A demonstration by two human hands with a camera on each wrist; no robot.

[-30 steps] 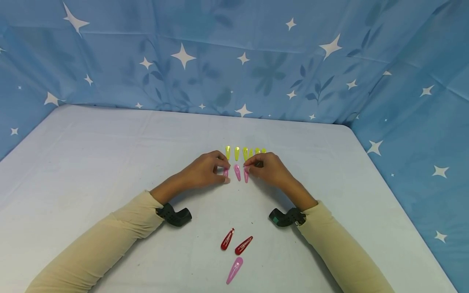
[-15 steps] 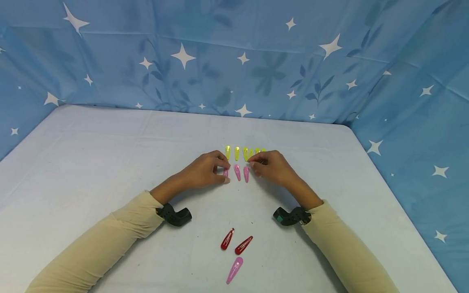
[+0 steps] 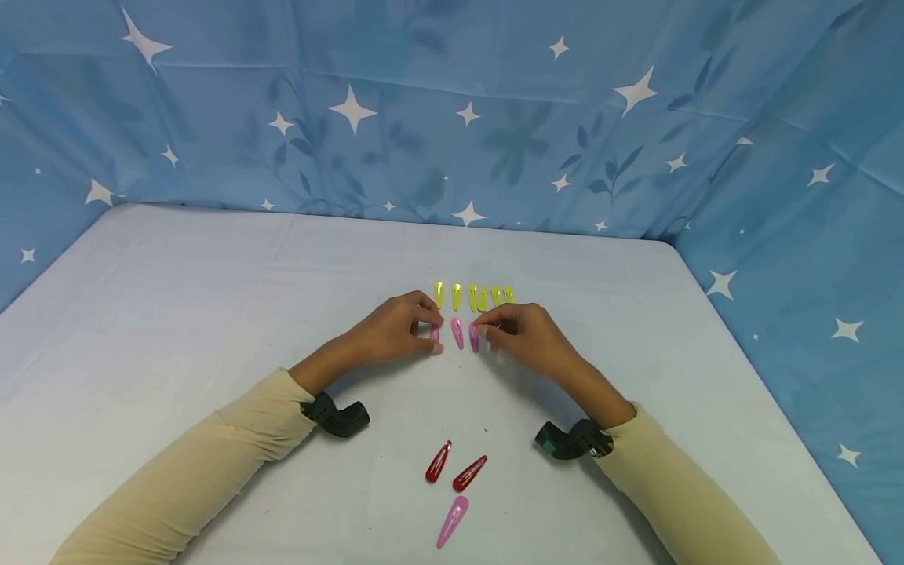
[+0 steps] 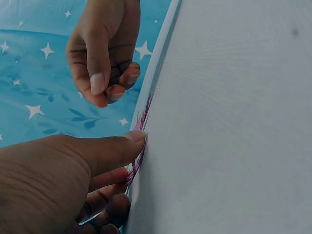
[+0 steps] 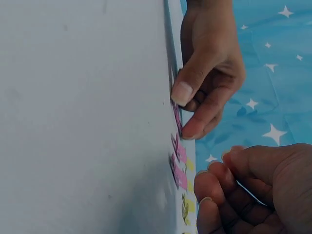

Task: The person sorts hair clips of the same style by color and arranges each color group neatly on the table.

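Observation:
In the head view, my left hand (image 3: 395, 329) pinches a pink snap hair clip (image 3: 435, 333) lengthwise, thumb at the near end and a finger at the far end. Beside it lie a second pink clip (image 3: 457, 333) and a third pink clip (image 3: 474, 340). My right hand (image 3: 530, 336) is over the third one, partly covering it from above. The right wrist view puts this right hand (image 5: 243, 190) a little off the cloth, fingers loosely curled, holding nothing. Just beyond the pink row stands a row of several yellow clips (image 3: 456, 297).
Nearer the person, two red hair clips, one left (image 3: 438, 461) and one right (image 3: 469, 474), lie on the white tablecloth (image 3: 212, 314). Another pink clip (image 3: 453, 521) is below them. A blue star-patterned curtain (image 3: 424, 118) hangs behind the table and at its right.
My right hand let go of the third pink clip and drew off to the right, then came nearer the person, back over that clip. The left hand stayed on its clip.

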